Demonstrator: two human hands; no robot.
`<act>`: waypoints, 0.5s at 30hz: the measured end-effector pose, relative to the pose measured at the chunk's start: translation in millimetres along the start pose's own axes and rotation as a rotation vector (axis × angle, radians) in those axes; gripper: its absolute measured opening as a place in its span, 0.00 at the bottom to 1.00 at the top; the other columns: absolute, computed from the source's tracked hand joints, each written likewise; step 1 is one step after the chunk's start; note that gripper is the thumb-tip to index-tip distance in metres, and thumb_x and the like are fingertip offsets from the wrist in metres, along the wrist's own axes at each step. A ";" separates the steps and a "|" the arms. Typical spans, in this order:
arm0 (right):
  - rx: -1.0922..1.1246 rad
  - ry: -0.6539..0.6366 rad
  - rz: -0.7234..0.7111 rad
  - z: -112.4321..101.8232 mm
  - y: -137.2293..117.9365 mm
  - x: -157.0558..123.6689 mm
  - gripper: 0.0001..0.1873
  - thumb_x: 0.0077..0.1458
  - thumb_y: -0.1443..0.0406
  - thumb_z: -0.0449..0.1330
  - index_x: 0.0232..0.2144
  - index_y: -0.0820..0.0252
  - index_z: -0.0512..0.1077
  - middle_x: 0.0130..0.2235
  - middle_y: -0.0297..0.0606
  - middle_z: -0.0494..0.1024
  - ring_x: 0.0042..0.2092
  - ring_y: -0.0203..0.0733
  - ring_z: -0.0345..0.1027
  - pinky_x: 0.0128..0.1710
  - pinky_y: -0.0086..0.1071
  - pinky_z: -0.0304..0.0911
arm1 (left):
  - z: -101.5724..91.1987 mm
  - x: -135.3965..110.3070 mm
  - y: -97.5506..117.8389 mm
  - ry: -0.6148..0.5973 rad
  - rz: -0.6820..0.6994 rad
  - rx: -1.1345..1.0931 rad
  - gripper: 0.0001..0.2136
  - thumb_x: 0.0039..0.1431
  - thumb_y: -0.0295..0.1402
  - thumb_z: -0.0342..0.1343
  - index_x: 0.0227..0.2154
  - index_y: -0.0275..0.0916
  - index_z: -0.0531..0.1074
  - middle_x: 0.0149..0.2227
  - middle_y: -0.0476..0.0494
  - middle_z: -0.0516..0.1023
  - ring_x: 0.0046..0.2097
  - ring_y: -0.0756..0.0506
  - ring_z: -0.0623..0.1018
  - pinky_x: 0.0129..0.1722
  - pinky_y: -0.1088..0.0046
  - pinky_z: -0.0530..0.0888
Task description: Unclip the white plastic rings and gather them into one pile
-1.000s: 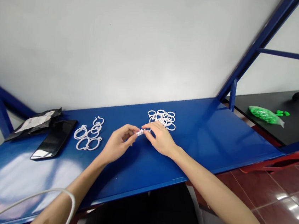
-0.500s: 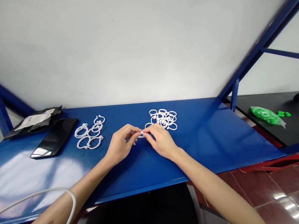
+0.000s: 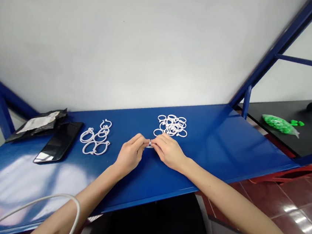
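Over the middle of the blue table (image 3: 137,189), my left hand (image 3: 130,154) and my right hand (image 3: 170,152) meet fingertip to fingertip. Both are closed in a pinch on one small white plastic curtain ring (image 3: 150,144). Its upper part shows between the fingertips, and fingers cover most of the rest. Just behind my right hand lies a loose pile of white rings (image 3: 171,129), several overlapping. Left of my left hand is another group of white rings (image 3: 94,152), some with small eyelets visible and one with a gap in its loop.
A black phone (image 3: 60,142) lies at the table's left beside a black plastic package (image 3: 39,124). A white cable (image 3: 61,195) crosses over my left forearm. On a black table at right is a bag of green pieces (image 3: 280,125). Blue frame bars (image 3: 274,51) flank the table.
My fingertips have pressed closer together around the ring, and my fingers are more curled over it. The view has shifted slightly; both groups of rings lie as before.
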State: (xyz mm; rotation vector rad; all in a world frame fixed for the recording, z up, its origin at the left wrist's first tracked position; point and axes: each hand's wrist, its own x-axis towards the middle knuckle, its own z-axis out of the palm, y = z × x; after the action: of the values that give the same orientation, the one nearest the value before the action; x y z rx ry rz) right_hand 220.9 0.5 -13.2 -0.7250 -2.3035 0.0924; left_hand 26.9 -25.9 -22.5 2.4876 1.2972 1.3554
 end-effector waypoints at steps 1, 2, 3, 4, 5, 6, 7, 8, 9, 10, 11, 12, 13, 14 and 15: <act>-0.010 0.001 -0.009 0.3 -0.3 -0.3 0.14 0.73 0.66 0.49 0.38 0.60 0.73 0.34 0.41 0.77 0.37 0.44 0.65 0.39 0.36 0.65 | 0.4 -0.7 -0.3 -0.003 0.007 0.006 0.08 0.69 0.24 0.50 0.34 0.40 0.70 0.31 0.51 0.73 0.30 0.53 0.75 0.32 0.81 0.72; -0.016 0.000 -0.018 0.5 -0.6 -0.6 0.14 0.72 0.66 0.49 0.38 0.60 0.72 0.34 0.41 0.77 0.37 0.44 0.65 0.39 0.36 0.65 | 0.6 -1.3 -0.4 -0.006 0.014 0.011 0.09 0.69 0.23 0.49 0.34 0.40 0.70 0.31 0.52 0.73 0.29 0.53 0.75 0.32 0.81 0.72; -0.019 -0.003 -0.026 0.7 -1.0 -0.8 0.14 0.72 0.66 0.49 0.38 0.60 0.72 0.34 0.41 0.77 0.37 0.44 0.65 0.39 0.35 0.65 | 0.8 -1.7 -0.4 -0.008 0.018 0.016 0.09 0.68 0.23 0.49 0.34 0.40 0.70 0.31 0.52 0.73 0.29 0.54 0.75 0.32 0.81 0.72; -0.021 -0.005 -0.031 0.9 -1.4 -1.0 0.14 0.72 0.66 0.49 0.38 0.60 0.72 0.34 0.41 0.77 0.37 0.44 0.65 0.39 0.35 0.65 | 0.8 -1.9 -0.2 -0.008 0.021 0.020 0.09 0.68 0.22 0.48 0.34 0.40 0.70 0.31 0.52 0.72 0.29 0.54 0.75 0.31 0.81 0.72; -0.024 -0.007 -0.034 1.1 -1.7 -1.2 0.14 0.72 0.66 0.49 0.38 0.60 0.72 0.35 0.42 0.77 0.37 0.44 0.65 0.40 0.36 0.65 | 0.8 -2.0 0.0 -0.009 0.023 0.024 0.09 0.68 0.22 0.48 0.33 0.40 0.69 0.31 0.52 0.72 0.29 0.54 0.75 0.31 0.82 0.71; -0.029 -0.007 -0.037 1.4 -1.8 -1.4 0.14 0.73 0.66 0.48 0.37 0.60 0.72 0.35 0.42 0.77 0.37 0.44 0.65 0.40 0.36 0.65 | 0.6 -2.0 0.4 -0.008 0.026 0.029 0.10 0.68 0.22 0.48 0.33 0.40 0.69 0.31 0.52 0.72 0.29 0.54 0.75 0.31 0.82 0.71; -0.037 -0.007 -0.043 1.7 -1.7 -1.7 0.14 0.73 0.66 0.48 0.37 0.61 0.72 0.34 0.42 0.77 0.37 0.44 0.65 0.40 0.36 0.65 | 0.4 -1.9 0.7 -0.006 0.029 0.036 0.10 0.68 0.22 0.48 0.33 0.40 0.69 0.31 0.52 0.72 0.29 0.54 0.74 0.31 0.82 0.71; -0.048 -0.009 -0.051 2.2 -1.4 -1.9 0.14 0.72 0.67 0.48 0.37 0.61 0.72 0.34 0.42 0.77 0.37 0.44 0.64 0.39 0.36 0.65 | 0.2 -1.9 0.9 -0.006 0.036 0.044 0.10 0.68 0.22 0.47 0.32 0.40 0.68 0.30 0.52 0.71 0.28 0.54 0.74 0.31 0.82 0.71; -0.059 -0.013 -0.061 2.8 -1.0 -2.3 0.14 0.72 0.67 0.49 0.37 0.62 0.73 0.34 0.42 0.77 0.37 0.44 0.64 0.39 0.36 0.65 | 0.0 -2.1 1.0 -0.008 0.045 0.052 0.11 0.68 0.22 0.46 0.32 0.40 0.68 0.30 0.52 0.71 0.28 0.54 0.74 0.30 0.81 0.71; -0.069 -0.019 -0.070 3.4 -0.6 -2.6 0.14 0.72 0.67 0.49 0.37 0.62 0.73 0.33 0.42 0.77 0.36 0.44 0.64 0.39 0.36 0.65 | -0.2 -2.3 0.9 -0.012 0.054 0.059 0.11 0.69 0.22 0.46 0.32 0.40 0.68 0.30 0.52 0.71 0.28 0.54 0.74 0.30 0.81 0.71; -0.076 -0.026 -0.076 4.1 -0.1 -2.8 0.14 0.72 0.67 0.49 0.37 0.62 0.73 0.33 0.41 0.77 0.36 0.44 0.64 0.39 0.36 0.65 | -0.2 -2.7 0.5 -0.017 0.060 0.065 0.11 0.69 0.22 0.45 0.32 0.40 0.69 0.30 0.52 0.71 0.28 0.54 0.73 0.30 0.81 0.71; -0.080 -0.031 -0.076 4.7 0.3 -3.0 0.14 0.72 0.67 0.49 0.37 0.62 0.73 0.34 0.41 0.77 0.36 0.44 0.64 0.39 0.36 0.65 | -0.2 -3.0 -0.1 -0.022 0.063 0.069 0.11 0.69 0.22 0.45 0.33 0.40 0.69 0.30 0.51 0.71 0.28 0.53 0.73 0.30 0.81 0.71; -0.080 -0.034 -0.070 5.2 0.6 -3.0 0.14 0.72 0.67 0.49 0.37 0.61 0.73 0.34 0.41 0.77 0.37 0.44 0.65 0.39 0.36 0.65 | -0.1 -3.0 -0.9 -0.029 0.061 0.072 0.11 0.69 0.23 0.45 0.33 0.40 0.69 0.30 0.51 0.71 0.28 0.53 0.74 0.30 0.81 0.71; -0.074 -0.036 -0.061 5.7 0.9 -2.6 0.14 0.72 0.67 0.48 0.37 0.61 0.73 0.35 0.42 0.78 0.37 0.44 0.65 0.40 0.36 0.65 | 0.1 -2.6 -1.8 -0.038 0.059 0.076 0.11 0.70 0.24 0.45 0.33 0.40 0.69 0.31 0.51 0.72 0.29 0.53 0.74 0.31 0.80 0.71; -0.063 -0.036 -0.045 6.1 1.1 -1.9 0.14 0.72 0.67 0.48 0.38 0.61 0.73 0.35 0.42 0.78 0.38 0.44 0.66 0.40 0.36 0.66 | 0.1 -1.6 -2.9 -0.053 0.056 0.083 0.11 0.71 0.25 0.45 0.34 0.40 0.70 0.31 0.50 0.72 0.29 0.53 0.74 0.31 0.80 0.71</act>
State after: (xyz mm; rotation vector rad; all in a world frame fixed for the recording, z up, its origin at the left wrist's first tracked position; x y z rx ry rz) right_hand 218.6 1.2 -19.2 -0.7074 -2.3649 0.0126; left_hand 24.6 -25.1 -24.7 2.6139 1.3101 1.2624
